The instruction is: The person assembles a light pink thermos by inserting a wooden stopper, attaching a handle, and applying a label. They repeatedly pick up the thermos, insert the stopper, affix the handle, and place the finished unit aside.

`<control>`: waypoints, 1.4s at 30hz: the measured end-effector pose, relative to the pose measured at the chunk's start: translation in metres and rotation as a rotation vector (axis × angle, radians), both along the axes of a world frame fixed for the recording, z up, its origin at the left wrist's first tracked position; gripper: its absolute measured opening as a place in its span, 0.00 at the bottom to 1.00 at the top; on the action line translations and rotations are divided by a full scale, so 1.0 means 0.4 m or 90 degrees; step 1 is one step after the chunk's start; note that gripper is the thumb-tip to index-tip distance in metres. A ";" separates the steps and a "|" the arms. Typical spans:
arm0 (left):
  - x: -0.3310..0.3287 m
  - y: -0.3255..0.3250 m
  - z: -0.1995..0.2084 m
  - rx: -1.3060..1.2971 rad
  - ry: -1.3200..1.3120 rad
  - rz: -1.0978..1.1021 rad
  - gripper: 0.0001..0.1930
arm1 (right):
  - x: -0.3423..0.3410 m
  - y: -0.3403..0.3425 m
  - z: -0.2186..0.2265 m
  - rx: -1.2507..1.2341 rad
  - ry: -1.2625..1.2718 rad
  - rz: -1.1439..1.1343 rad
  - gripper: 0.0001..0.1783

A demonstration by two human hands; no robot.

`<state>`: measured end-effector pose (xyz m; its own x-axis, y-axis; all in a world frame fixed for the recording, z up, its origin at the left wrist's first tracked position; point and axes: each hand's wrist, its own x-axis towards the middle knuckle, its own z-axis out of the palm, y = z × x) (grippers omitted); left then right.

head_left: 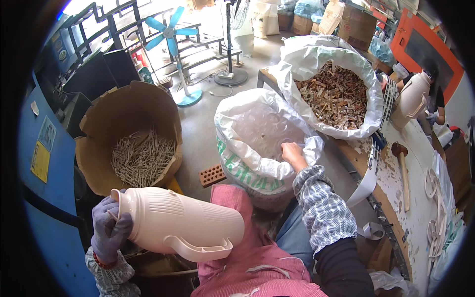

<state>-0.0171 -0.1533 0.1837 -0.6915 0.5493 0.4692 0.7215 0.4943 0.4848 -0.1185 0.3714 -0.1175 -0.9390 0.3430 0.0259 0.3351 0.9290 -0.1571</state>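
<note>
My left hand (pixel 110 227), in a grey-purple glove, is closed on the rim end of a pale pink plastic thermos jug casing (pixel 185 220). The casing lies on its side across my lap, its handle toward me. A thin stick-like piece shows by the gloved fingers. My bare right hand (pixel 294 156) reaches into an open white woven sack (pixel 250 180). Its fingers are curled at the clear plastic rings (pixel 262 129) inside; whether they pinch one is hidden.
At left stands a cardboard drum (pixel 96 133) holding thin plastic sticks. A brick (pixel 212 175) lies on the floor. Ahead is a blue fan (pixel 170 34). A sack of brown scraps (pixel 331 94), a mallet (pixel 403 173) and another jug (pixel 411 99) sit rightward, near a co-worker (pixel 435 104).
</note>
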 end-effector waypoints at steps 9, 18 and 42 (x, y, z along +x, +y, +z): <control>0.056 0.069 0.018 0.100 -0.014 -0.094 0.12 | 0.047 -0.023 0.112 -0.562 0.411 0.087 0.09; -0.015 0.131 0.148 0.064 0.142 -0.136 0.13 | 0.143 0.002 0.144 -0.513 0.288 0.087 0.19; 0.076 0.753 -0.124 0.198 0.220 -0.276 0.47 | 0.655 -0.177 0.704 -0.892 0.492 0.270 0.17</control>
